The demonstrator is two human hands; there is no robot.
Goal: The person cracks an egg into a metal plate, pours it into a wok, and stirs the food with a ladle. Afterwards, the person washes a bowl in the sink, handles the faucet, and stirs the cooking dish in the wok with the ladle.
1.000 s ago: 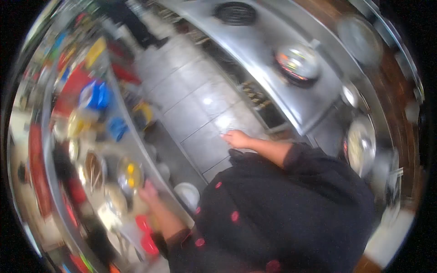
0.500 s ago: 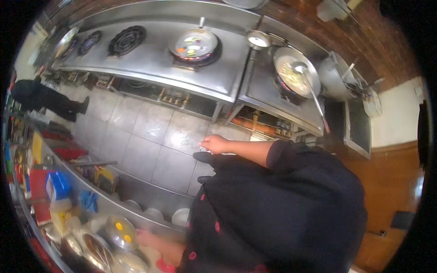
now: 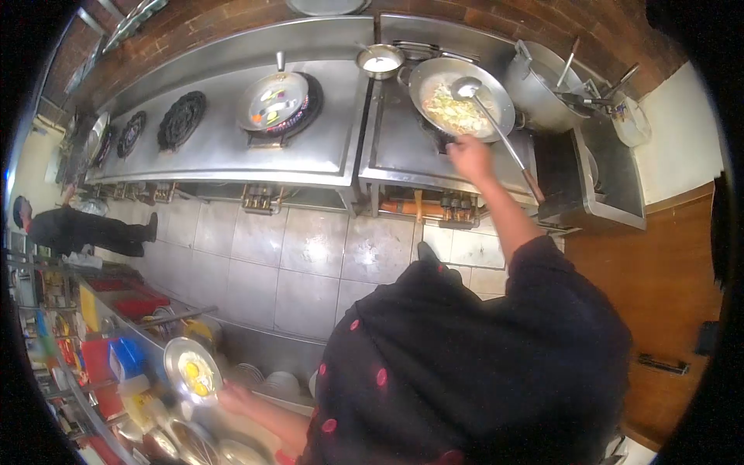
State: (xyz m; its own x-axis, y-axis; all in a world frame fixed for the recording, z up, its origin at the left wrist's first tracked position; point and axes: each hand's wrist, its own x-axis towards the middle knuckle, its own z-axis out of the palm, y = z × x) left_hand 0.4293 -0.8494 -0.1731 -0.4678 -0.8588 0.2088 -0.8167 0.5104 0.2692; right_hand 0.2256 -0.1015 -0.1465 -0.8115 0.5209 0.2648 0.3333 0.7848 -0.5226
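My left hand [image 3: 235,397] is closed on the edge of a shallow metal bowl [image 3: 174,360], which is tilted and holds two egg yolks [image 3: 193,377] with some whites. Over the front edge of the right-hand stove, my right hand [image 3: 470,157] has curled fingers close to the near rim of a wok [image 3: 502,108]; whatever it may hold is hidden. Chopped food [image 3: 457,112] in pale liquid fills the wok's bottom. A long-handled ladle [image 3: 508,143] rests across the wok, its bowl inside and its handle sticking out over the stove's front.
A frying pan [image 3: 256,97] with vegetable pieces sits on the left stove [image 3: 209,151]. A small bowl of white stuff [image 3: 380,60] and a large pot [image 3: 531,81] flank the wok. A co-worker [image 3: 85,231] in dark clothes stands far left. More metal bowls [image 3: 190,438] stand below the egg bowl.
The view has shifted. My left hand has lifted the bowl with the yolks away from the other bowls, and my right hand has moved from in front of my body to the wok.
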